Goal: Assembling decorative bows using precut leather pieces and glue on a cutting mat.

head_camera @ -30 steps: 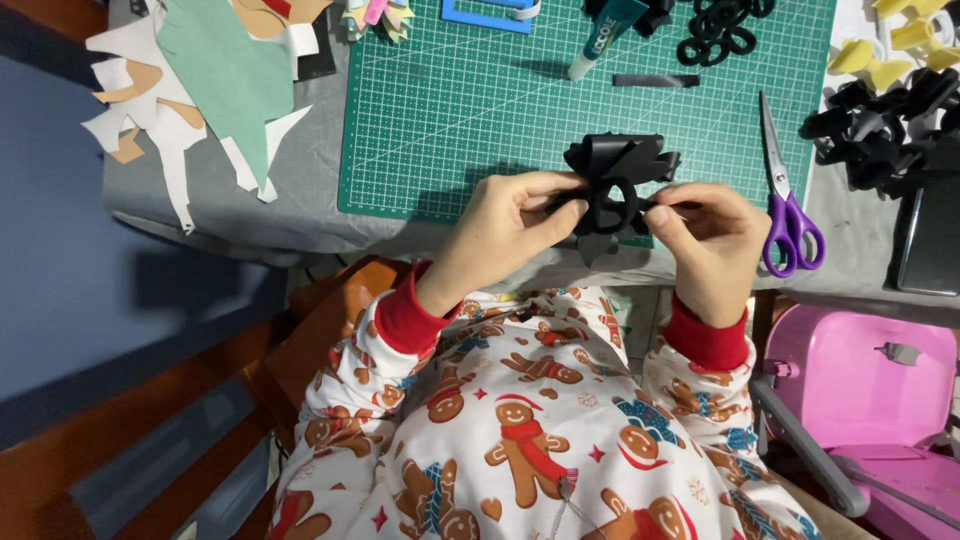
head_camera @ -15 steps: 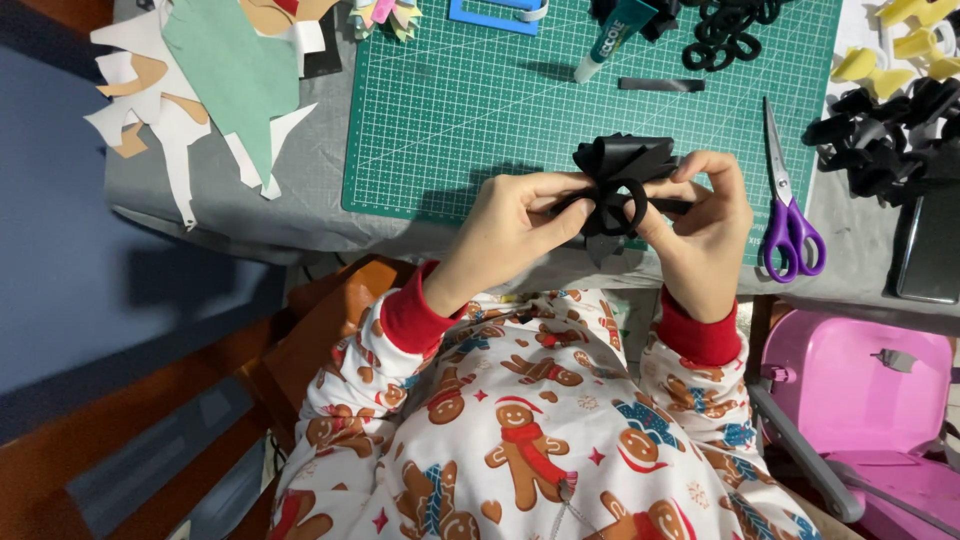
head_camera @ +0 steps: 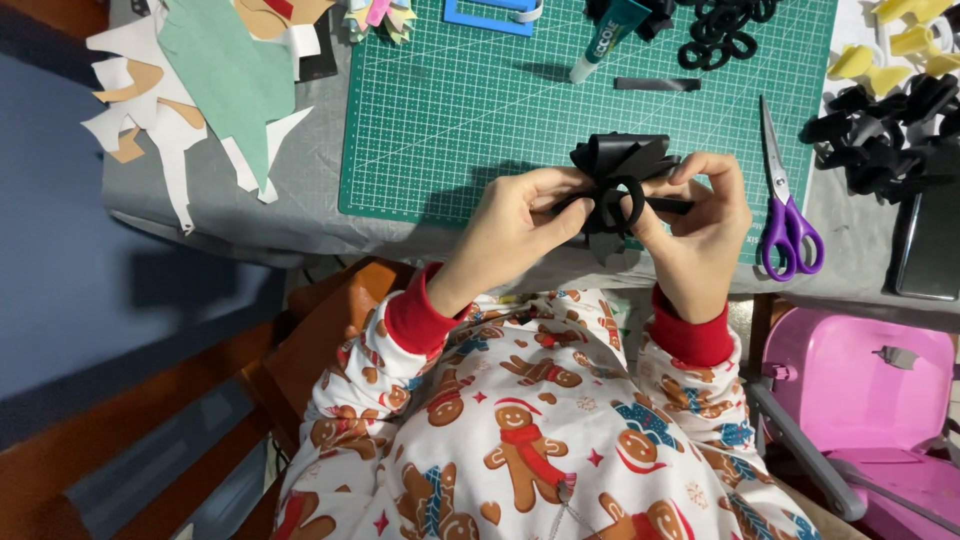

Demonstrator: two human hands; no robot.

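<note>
A black paper bow (head_camera: 618, 172) made of looped strips is held over the near edge of the green cutting mat (head_camera: 470, 110). My left hand (head_camera: 520, 215) pinches its left side. My right hand (head_camera: 700, 220) grips the right side, fingers curled over a black strip that sticks out to the right. A round loop at the bow's centre faces me. Both wrists show red cuffs and gingerbread-print sleeves.
Purple-handled scissors (head_camera: 785, 215) lie right of the mat. A glue tube (head_camera: 610, 35), a short black strip (head_camera: 657, 84) and black loops (head_camera: 718, 35) sit at the mat's far side. Paper scraps (head_camera: 200, 90) lie left. More black bows (head_camera: 880, 130), a phone (head_camera: 930, 240), a pink chair (head_camera: 860, 380).
The bow and both hands have risen slightly toward the mat, and my right hand's fingers have shifted further up over the bow's right side.
</note>
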